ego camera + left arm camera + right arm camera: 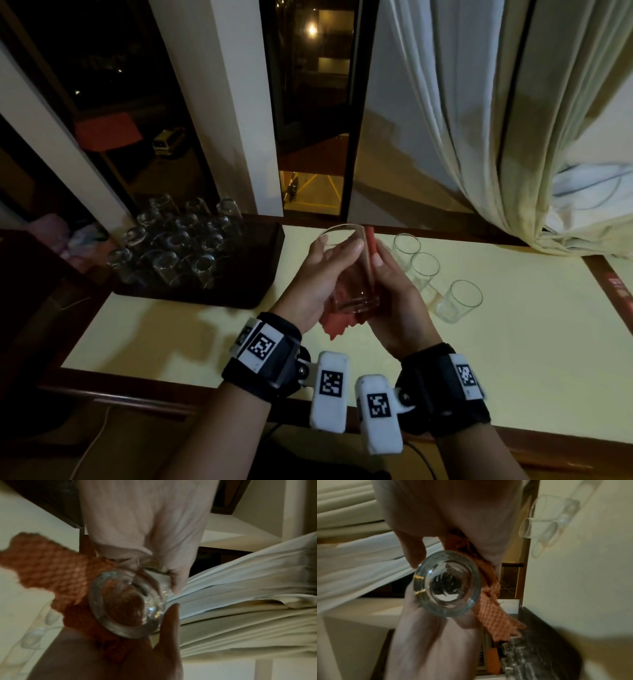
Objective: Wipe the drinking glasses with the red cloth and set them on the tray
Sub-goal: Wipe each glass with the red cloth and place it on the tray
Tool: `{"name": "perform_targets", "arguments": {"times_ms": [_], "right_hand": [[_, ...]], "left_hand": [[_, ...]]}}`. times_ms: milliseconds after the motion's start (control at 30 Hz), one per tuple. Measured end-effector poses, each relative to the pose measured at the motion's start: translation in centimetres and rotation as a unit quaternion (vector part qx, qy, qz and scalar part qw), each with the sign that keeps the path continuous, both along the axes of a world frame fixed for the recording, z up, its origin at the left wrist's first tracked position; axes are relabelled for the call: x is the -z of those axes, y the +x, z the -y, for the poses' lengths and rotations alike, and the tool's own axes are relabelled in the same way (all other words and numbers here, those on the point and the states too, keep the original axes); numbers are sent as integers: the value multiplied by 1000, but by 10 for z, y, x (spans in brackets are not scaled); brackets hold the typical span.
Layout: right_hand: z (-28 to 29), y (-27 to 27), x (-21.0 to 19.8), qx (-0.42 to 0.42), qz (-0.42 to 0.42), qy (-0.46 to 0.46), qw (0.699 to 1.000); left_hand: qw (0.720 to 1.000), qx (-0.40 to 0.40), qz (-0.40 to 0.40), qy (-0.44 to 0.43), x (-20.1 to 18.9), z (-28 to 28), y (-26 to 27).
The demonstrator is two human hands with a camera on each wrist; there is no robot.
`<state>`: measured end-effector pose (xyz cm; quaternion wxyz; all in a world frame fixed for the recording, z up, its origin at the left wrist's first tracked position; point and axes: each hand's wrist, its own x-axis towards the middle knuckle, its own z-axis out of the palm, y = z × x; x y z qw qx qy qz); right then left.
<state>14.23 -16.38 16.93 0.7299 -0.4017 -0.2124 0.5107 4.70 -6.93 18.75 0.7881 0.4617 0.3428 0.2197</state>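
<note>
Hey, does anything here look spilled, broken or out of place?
Nothing stands out. The glass held in both hands looks intact, with the red cloth against it. Three glasses stand upright on the table, and the tray holds orderly rows.

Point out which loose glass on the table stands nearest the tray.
The farthest glass in the row of three, beside the window; the middle glass and near glass sit farther from the tray.

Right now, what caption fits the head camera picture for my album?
Two hands rub a drinking glass with a red cloth beside a tray of glasses.
</note>
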Motion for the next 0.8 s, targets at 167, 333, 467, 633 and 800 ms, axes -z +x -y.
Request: {"name": "perform_targets", "arguments": {"times_ms": [167, 333, 467, 633, 800], "right_hand": [[1, 4, 0, 12, 6, -6, 1000], [-1, 3, 5, 25, 26, -18, 999], [2, 6, 3, -26, -29, 38, 999], [1, 1, 2, 74, 117, -39, 990], [0, 3, 7, 49, 120, -14, 992]], "left_hand": [[999, 23, 10, -29, -1, -1, -3], [1000, 7, -2, -19, -5, 3, 2], [999, 23, 6, -27, -4, 1, 1], [999, -3, -6, -37, -4, -3, 3], [999, -13, -48, -12, -2, -1, 4]]}}
